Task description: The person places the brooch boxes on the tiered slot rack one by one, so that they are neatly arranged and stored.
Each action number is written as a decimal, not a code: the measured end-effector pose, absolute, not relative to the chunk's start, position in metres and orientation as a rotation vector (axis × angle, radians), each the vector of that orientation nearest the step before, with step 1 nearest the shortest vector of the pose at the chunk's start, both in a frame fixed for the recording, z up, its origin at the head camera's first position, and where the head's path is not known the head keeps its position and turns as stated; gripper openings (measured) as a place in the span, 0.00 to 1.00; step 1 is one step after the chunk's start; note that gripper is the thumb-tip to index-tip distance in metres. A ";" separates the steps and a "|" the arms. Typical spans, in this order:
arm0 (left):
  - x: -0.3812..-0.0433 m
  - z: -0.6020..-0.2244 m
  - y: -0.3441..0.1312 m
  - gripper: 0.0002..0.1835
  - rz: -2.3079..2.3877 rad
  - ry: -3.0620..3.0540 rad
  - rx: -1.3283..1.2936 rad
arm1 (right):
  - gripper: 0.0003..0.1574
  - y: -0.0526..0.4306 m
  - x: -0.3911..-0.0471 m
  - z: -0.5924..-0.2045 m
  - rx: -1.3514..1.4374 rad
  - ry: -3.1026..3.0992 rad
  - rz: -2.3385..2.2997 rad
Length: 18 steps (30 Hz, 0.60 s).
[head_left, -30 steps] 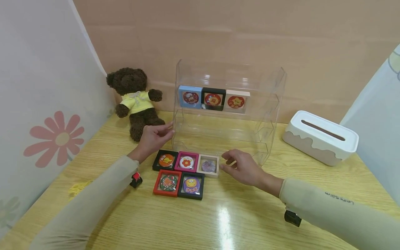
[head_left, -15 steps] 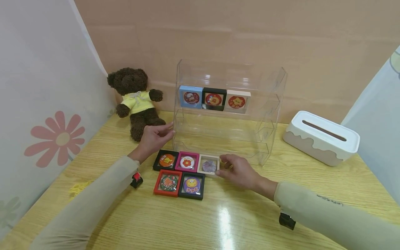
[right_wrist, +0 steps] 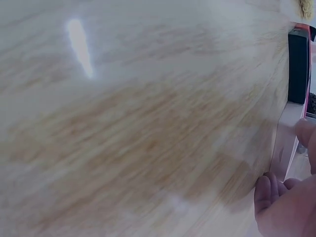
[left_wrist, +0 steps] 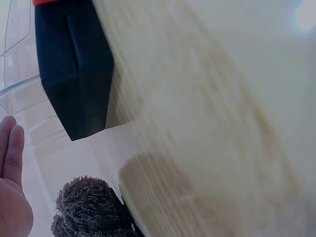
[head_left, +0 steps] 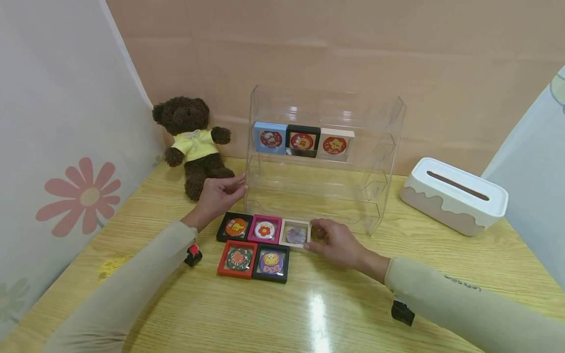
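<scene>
In the head view my right hand (head_left: 340, 245) holds the right edge of a cream square display frame (head_left: 295, 246) with a purple badge inside, thumb at its near corner and fingers at its far one. It lies flat on the table. My left hand (head_left: 216, 196) has its fingertips at the left side panel of a clear acrylic tiered rack (head_left: 309, 189); in the left wrist view its fingers (left_wrist: 14, 153) look straight. Beside the cream frame lie a magenta frame (head_left: 267, 240) and a black frame (head_left: 219, 234). Nearer are a red frame (head_left: 222, 264) and another black frame (head_left: 269, 280).
On a rack tier stand a blue frame (head_left: 269, 125), a black frame (head_left: 302, 129) and a cream frame (head_left: 337, 132). A brown teddy bear (head_left: 196, 147) sits left of the rack. A tissue box (head_left: 454, 196) stands right. Yellow strands (head_left: 112, 266) lie by the left sleeve.
My right hand has moved left a little, from beside the cream frame onto its right edge. My left hand stays at the rack's side.
</scene>
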<state>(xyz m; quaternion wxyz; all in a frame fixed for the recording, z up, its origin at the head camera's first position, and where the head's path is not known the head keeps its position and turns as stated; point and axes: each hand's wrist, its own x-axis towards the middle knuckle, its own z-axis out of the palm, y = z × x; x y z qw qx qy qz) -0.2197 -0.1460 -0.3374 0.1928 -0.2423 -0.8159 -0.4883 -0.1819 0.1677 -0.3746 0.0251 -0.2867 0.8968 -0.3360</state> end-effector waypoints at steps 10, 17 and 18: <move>-0.239 -0.361 -0.155 0.17 -1.395 -2.277 -0.681 | 0.40 0.163 -0.176 -0.371 -0.736 2.721 -1.072; -0.240 -0.363 -0.157 0.17 -1.434 -2.254 -0.695 | 0.40 0.162 -0.176 -0.371 -0.727 2.727 -1.078; -0.240 -0.363 -0.157 0.17 -1.434 -2.257 -0.691 | 0.40 0.162 -0.176 -0.371 -0.727 2.730 -1.080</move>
